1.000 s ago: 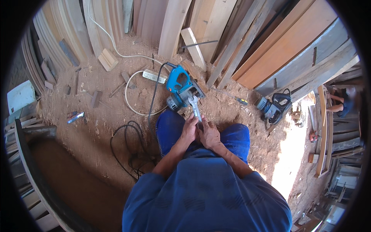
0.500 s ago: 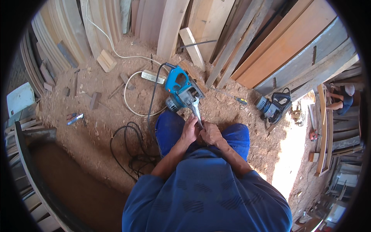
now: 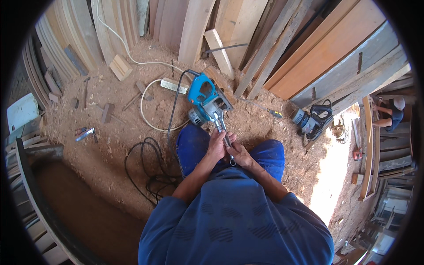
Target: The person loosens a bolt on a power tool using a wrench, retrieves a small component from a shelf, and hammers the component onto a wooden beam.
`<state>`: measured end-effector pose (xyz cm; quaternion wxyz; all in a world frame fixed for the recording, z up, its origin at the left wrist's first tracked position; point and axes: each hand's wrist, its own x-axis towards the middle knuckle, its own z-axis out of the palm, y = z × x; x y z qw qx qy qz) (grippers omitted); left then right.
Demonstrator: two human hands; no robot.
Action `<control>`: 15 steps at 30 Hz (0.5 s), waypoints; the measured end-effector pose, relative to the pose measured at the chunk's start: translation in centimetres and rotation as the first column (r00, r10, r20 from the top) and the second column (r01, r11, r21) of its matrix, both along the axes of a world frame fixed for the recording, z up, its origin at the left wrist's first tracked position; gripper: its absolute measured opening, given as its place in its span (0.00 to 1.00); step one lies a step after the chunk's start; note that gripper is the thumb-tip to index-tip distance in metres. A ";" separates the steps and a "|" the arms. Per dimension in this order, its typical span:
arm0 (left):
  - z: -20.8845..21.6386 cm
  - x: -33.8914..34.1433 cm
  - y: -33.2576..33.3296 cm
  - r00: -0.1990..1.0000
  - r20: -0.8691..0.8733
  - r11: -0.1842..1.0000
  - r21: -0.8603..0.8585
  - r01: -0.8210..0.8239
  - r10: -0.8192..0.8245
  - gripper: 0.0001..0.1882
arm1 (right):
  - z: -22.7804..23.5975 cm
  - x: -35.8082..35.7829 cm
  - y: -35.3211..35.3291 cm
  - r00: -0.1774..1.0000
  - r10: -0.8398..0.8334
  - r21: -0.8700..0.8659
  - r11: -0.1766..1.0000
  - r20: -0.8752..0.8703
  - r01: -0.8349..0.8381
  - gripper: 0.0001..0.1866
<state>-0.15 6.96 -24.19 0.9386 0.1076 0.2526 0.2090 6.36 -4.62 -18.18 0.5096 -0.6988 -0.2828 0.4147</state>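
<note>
Between my knees, my left hand (image 3: pixel 216 146) is closed around a shiny metal wrench (image 3: pixel 226 138). My right hand (image 3: pixel 241 156) grips the same wrench lower down, and its ring end shows just below the fingers. The wrench's far end reaches the metal underside of a blue corded power tool (image 3: pixel 204 93) with a loop handle, lying on its side. Whether the jaw sits on a nut there is too small to tell.
A second power tool (image 3: pixel 315 120) stands to the right, beyond a screwdriver (image 3: pixel 274 113). A power strip (image 3: pixel 173 85), black cord (image 3: pixel 152 170), mallet (image 3: pixel 107 113) and pliers (image 3: pixel 84 134) lie on the shavings-covered floor. Planks (image 3: pixel 318 57) lean behind. Another person (image 3: pixel 392 114) works far right.
The wrench has turned and shifted slightly, and its ring end now shows below my right hand. My right hand has moved a little lower; the blue tool has shifted slightly left.
</note>
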 end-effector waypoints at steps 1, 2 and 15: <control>0.5 0.1 0.1 1.000 -0.002 1.000 -0.002 0.003 -0.003 0.06 | 0.7 0.2 0.0 1.000 -0.003 -0.092 0.996 -0.027 0.001 0.16; 1.0 0.2 0.1 0.997 -0.073 0.998 0.058 0.031 -0.027 0.07 | 0.9 0.3 -0.2 0.999 -0.009 -0.183 0.983 -0.054 -0.001 0.16; 0.1 -0.1 0.9 0.884 -0.331 0.924 0.081 0.375 -0.330 0.10 | -1.4 1.3 -3.7 0.335 0.017 -0.151 0.913 0.942 0.378 0.19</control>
